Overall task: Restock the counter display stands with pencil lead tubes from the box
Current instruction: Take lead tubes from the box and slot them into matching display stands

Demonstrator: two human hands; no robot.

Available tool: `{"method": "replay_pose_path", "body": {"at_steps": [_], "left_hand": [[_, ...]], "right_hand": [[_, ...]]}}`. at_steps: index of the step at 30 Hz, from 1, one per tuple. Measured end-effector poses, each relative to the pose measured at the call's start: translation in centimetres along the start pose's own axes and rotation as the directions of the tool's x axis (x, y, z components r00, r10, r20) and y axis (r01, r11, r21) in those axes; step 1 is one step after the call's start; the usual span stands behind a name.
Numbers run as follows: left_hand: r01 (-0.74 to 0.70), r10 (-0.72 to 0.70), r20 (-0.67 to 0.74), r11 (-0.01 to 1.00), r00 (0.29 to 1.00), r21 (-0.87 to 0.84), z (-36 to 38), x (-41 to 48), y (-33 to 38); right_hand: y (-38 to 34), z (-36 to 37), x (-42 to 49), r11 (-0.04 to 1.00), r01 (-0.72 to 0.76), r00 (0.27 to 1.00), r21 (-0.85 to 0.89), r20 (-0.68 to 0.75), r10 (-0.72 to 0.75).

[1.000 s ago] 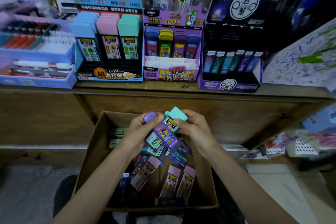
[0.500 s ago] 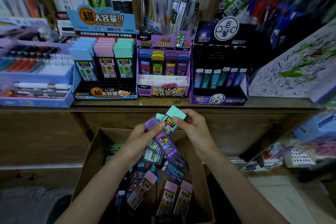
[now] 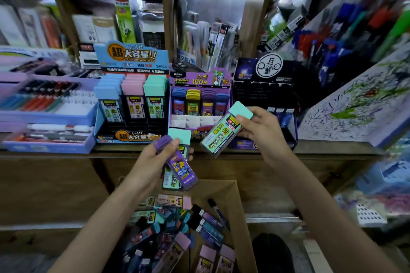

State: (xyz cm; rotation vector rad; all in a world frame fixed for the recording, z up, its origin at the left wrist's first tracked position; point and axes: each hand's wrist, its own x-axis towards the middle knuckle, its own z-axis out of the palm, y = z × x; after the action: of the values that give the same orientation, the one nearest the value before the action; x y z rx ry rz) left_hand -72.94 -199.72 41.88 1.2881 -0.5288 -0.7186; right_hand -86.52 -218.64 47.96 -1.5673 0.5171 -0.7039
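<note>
A person's right hand (image 3: 261, 131) closes on the capped end of one mint tube (image 3: 224, 131), thumb on its front face, holding it tilted in the air just in front of the purple stand (image 3: 200, 104). The left hand (image 3: 153, 159) is wrapped around two tubes stacked together: a purple tube (image 3: 179, 167) on top, pinned by the thumb near its cap, and a second mint tube (image 3: 177, 139) behind it, its cap showing above the fingers. Both hands are raised over the open cardboard box (image 3: 239, 217), below the front edge of the wooden counter (image 3: 332, 150).

Three stands sit side by side on the counter. Left of the purple stand, the blue stand (image 3: 131, 99) shows three columns of flat tubes, capped blue, pink and mint. The purple stand itself shows four columns, blue, yellow, purple and blue, with empty white slots in its front row. To its right, the black stand (image 3: 264, 95) holds a front row of slim tubes, partly hidden by the right hand, so the count cannot be told.

In the box lies a loose heap of tubes, pink-capped, teal and dark ones among them, too jumbled and blurred to count.
</note>
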Motion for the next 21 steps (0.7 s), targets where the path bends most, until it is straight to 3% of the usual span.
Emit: {"method": "replay_pose_path", "body": {"at_steps": [8, 12, 18, 21], "left_hand": [[-0.089, 0.088, -0.157, 0.996, 0.984, 0.000, -6.8, -1.3, 2.8], [-0.088, 0.083, -0.204, 0.996, 0.976, -0.015, -9.4, -2.2, 3.1], [-0.085, 0.074, -0.204, 0.995, 0.976, -0.046, -11.0, -2.8, 3.0], [-0.081, 0.069, -0.208, 0.995, 0.976, -0.051, -11.3, -2.8, 2.8]], "right_hand": [[-4.5, 9.8, 4.6, 0.953, 0.245, 0.966, -0.178, 0.135, -0.223], [-4.4, 14.0, 6.6, 0.810, 0.404, 0.913, -0.424, 0.244, -0.327], [-2.8, 16.1, 7.4, 0.607, 0.522, 0.852, -0.599, 0.404, -0.333], [-2.4, 15.7, 7.6, 0.599, 0.521, 0.850, -0.608, 0.432, -0.301]]}}
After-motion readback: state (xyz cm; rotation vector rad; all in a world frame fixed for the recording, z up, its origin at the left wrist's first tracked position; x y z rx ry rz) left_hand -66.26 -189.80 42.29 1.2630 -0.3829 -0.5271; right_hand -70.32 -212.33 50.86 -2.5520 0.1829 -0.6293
